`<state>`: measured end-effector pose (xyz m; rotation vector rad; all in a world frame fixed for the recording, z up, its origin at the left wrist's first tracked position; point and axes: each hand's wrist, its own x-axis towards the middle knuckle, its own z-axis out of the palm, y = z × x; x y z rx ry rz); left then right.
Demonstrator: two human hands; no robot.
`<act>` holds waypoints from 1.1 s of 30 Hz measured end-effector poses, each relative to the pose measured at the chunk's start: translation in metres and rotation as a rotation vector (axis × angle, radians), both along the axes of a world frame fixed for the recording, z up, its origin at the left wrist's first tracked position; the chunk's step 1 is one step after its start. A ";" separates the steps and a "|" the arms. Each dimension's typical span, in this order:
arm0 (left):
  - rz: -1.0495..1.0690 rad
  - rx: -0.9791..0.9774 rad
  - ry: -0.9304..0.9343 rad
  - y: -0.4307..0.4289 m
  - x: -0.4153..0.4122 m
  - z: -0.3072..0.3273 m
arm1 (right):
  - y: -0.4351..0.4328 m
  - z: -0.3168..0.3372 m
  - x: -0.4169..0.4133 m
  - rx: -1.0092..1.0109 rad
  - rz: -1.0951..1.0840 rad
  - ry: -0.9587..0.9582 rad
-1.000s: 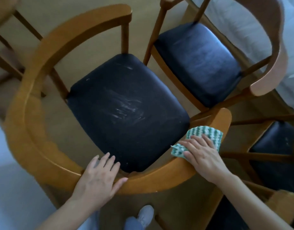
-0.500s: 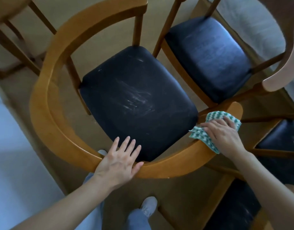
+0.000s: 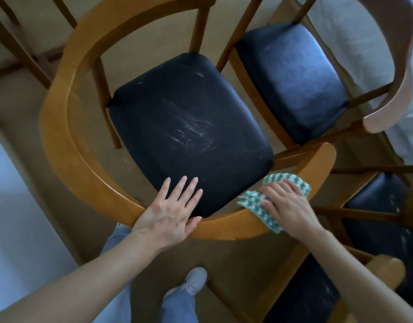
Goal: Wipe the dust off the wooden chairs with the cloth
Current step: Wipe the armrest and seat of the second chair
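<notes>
A wooden chair with a curved backrest rail [image 3: 61, 145] and a dusty black seat [image 3: 189, 131] stands right below me. My left hand [image 3: 170, 213] rests flat on the near part of the rail, fingers straight and spread over the seat's edge. My right hand [image 3: 287, 206] presses a green-and-white patterned cloth [image 3: 256, 208] onto the rail's right arm, fingers flat on top of it. The cloth's corners stick out left of and beyond the hand.
A second wooden chair [image 3: 291, 78] with a dusty blue-black seat stands at the upper right. More chairs crowd the right [image 3: 382, 206] and lower right. Chair legs [image 3: 19, 47] show at the upper left. White bedding [image 3: 354, 38] lies far right. My feet [image 3: 191, 285] stand below.
My right hand slid the cloth out toward the arm's tip, then back along the rail toward me. My left hand stayed flat on the rail. The camera view shifted.
</notes>
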<state>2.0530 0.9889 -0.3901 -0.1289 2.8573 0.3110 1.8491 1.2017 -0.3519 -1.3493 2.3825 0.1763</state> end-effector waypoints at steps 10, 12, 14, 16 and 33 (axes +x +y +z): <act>-0.008 -0.014 0.016 -0.001 0.000 -0.004 | -0.026 -0.005 0.069 -0.034 0.023 -0.002; -0.002 -0.006 0.016 0.000 0.000 -0.005 | -0.031 -0.009 0.082 -0.046 0.053 -0.017; 0.010 0.006 0.013 0.002 0.000 -0.006 | -0.031 -0.009 0.078 -0.030 0.121 -0.025; 0.016 0.006 0.011 0.002 0.000 -0.006 | -0.024 -0.005 0.054 -0.002 0.157 -0.038; 0.015 -0.014 -0.003 0.002 -0.001 -0.001 | -0.032 -0.001 0.066 0.025 -0.052 -0.031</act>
